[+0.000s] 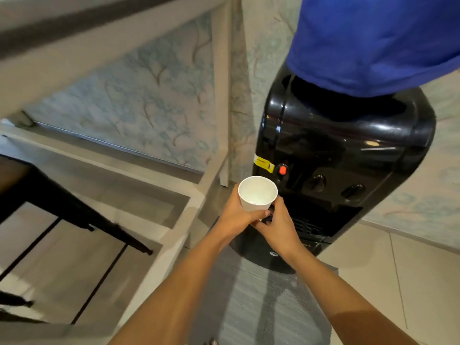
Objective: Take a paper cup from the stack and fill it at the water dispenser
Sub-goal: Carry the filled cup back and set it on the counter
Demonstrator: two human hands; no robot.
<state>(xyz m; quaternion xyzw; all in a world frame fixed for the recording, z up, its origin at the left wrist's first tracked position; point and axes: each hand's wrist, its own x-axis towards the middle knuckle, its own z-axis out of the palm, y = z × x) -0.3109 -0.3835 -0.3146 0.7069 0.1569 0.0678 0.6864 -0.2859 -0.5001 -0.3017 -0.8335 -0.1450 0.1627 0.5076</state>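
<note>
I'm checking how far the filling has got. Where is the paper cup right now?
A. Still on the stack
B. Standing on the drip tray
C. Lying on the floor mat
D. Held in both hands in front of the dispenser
D: the paper cup is upright between the left hand and right hand, in front of the black dispenser.

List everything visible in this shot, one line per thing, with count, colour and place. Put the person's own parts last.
paper cup: one, white, upright and looking empty, held just left of the dispenser's taps
water dispenser: one, glossy black, right of centre against the wall
red tap: one, leftmost on the dispenser front
black taps: two, right of the red one
yellow label: one, on the dispenser's left edge
blue cover: one, draped over the dispenser top
floor mat: one, grey, under the dispenser
shelf frame: one, pale, left half
black table: one, lower left
left hand: gripping the cup's side
right hand: fingers at the cup's base
</note>
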